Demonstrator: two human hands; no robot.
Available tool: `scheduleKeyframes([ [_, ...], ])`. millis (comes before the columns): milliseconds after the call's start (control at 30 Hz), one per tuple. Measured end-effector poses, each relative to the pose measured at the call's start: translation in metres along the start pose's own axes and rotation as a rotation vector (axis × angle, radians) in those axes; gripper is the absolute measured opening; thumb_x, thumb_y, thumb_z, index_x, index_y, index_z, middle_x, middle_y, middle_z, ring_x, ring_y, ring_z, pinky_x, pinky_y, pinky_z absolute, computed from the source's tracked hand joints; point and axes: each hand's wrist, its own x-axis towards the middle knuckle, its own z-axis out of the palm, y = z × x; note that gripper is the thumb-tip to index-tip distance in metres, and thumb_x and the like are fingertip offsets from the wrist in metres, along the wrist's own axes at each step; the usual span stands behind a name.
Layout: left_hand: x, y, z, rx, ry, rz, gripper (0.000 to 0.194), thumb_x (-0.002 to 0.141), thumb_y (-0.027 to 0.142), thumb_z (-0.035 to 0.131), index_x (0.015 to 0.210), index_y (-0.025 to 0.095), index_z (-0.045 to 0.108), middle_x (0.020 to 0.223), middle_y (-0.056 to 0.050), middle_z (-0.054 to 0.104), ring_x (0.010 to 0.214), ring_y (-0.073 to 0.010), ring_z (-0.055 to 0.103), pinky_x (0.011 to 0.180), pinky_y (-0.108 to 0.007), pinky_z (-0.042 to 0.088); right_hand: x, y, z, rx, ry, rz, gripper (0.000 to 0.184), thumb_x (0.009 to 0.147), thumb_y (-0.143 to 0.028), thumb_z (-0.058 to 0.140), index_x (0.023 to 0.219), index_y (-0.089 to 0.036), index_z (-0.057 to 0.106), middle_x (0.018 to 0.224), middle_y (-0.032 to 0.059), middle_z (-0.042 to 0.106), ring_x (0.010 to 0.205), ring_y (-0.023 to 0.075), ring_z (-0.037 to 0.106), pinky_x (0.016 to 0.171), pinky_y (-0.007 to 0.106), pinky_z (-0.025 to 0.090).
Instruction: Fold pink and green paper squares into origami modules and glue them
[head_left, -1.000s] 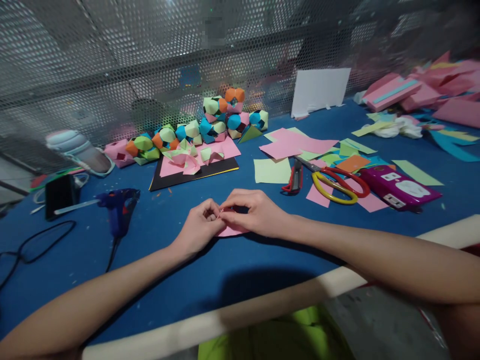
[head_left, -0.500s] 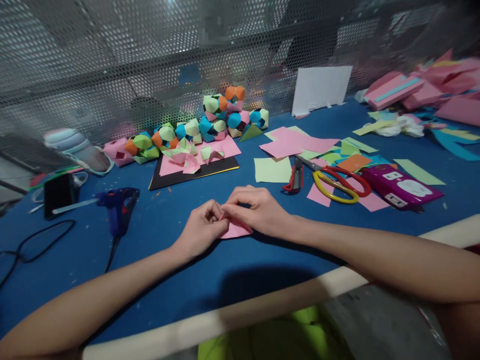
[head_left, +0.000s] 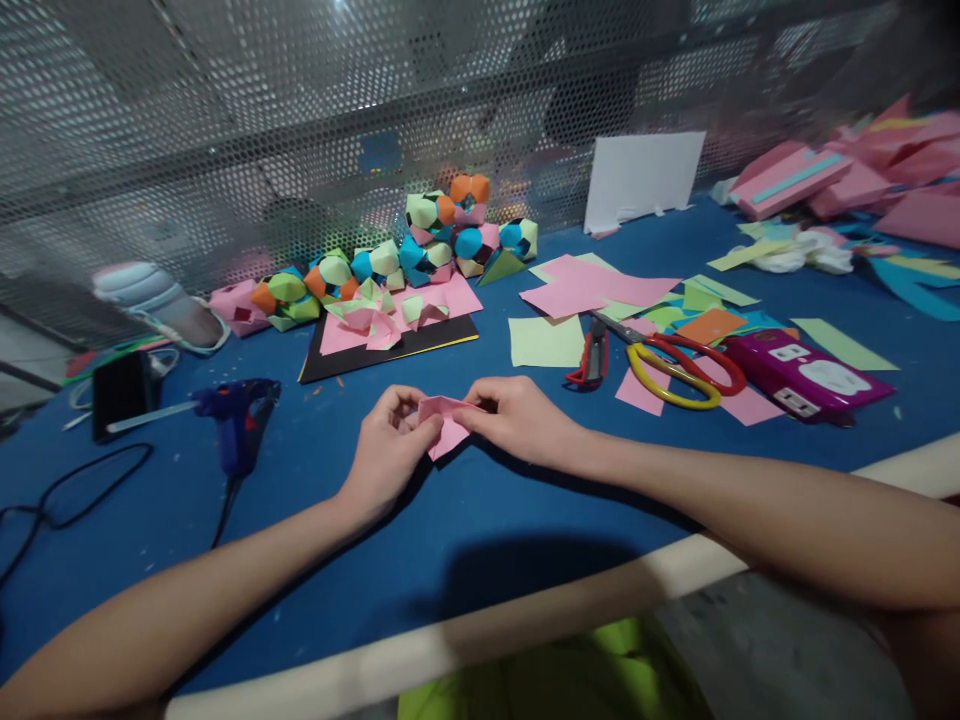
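Observation:
Between my two hands is a small piece of folded pink paper [head_left: 447,428], its creases showing, held over the blue table. My left hand [head_left: 394,440] pinches its left side with thumb and fingers. On the other side, my right hand [head_left: 517,418] grips the right edge, thumb in front and fingers curled behind. The fingers partly cover the paper's edges. Just beyond, folded pink and green paper pieces [head_left: 375,318] lie on pink and black sheets [head_left: 390,350]. A pale green paper square [head_left: 546,341] lies beyond my right hand.
A blue glue gun [head_left: 238,420] with its cord, a phone [head_left: 121,395] and a bottle [head_left: 157,305] lie left. Folded paper balls [head_left: 427,258] line the mesh. Right are a red cutter [head_left: 592,358], scissors [head_left: 675,375], a purple packet [head_left: 810,375] and pink paper scraps [head_left: 847,180].
My hands have moved slightly apart and lifted the pink paper, which now shows upright with its creases facing me. Before, it lay lower, mostly under my right hand.

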Motion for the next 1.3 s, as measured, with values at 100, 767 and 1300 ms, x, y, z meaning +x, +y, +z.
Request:
scheduleKeyframes([
  [100,0.000,0.002,-0.001,0.058,-0.088,-0.009,0.025,0.070,0.028,0.065,0.093,0.019,0.064,0.080,0.001,0.065,0.068,-0.0127,0.056,0.064,-0.025,0.043,0.000,0.000,-0.002,0.000,-0.017,0.008,0.018,0.079,-0.020,0.060,0.063,-0.012,0.061,0.056,-0.0022,0.055,0.054,0.0072,0.045,0.052,0.020,0.030],
  [767,0.007,-0.004,-0.006,0.107,-0.099,-0.005,0.030,0.078,0.038,0.061,0.098,0.019,0.071,0.099,-0.006,0.070,0.093,-0.0212,0.060,0.083,-0.031,0.043,0.002,0.004,-0.011,0.035,-0.050,-0.025,0.022,0.081,-0.016,0.057,0.061,-0.011,0.065,0.059,-0.0002,0.059,0.054,0.0073,0.049,0.055,0.021,0.034],
  [1300,0.005,-0.005,-0.006,0.019,-0.089,-0.105,0.018,0.075,0.034,0.065,0.073,0.016,0.067,0.068,0.003,0.061,0.063,-0.0098,0.049,0.060,-0.021,0.037,0.004,0.007,-0.005,0.145,-0.048,0.050,0.020,0.084,-0.017,0.050,0.070,-0.013,0.063,0.061,-0.0015,0.058,0.056,0.0084,0.050,0.054,0.021,0.035],
])
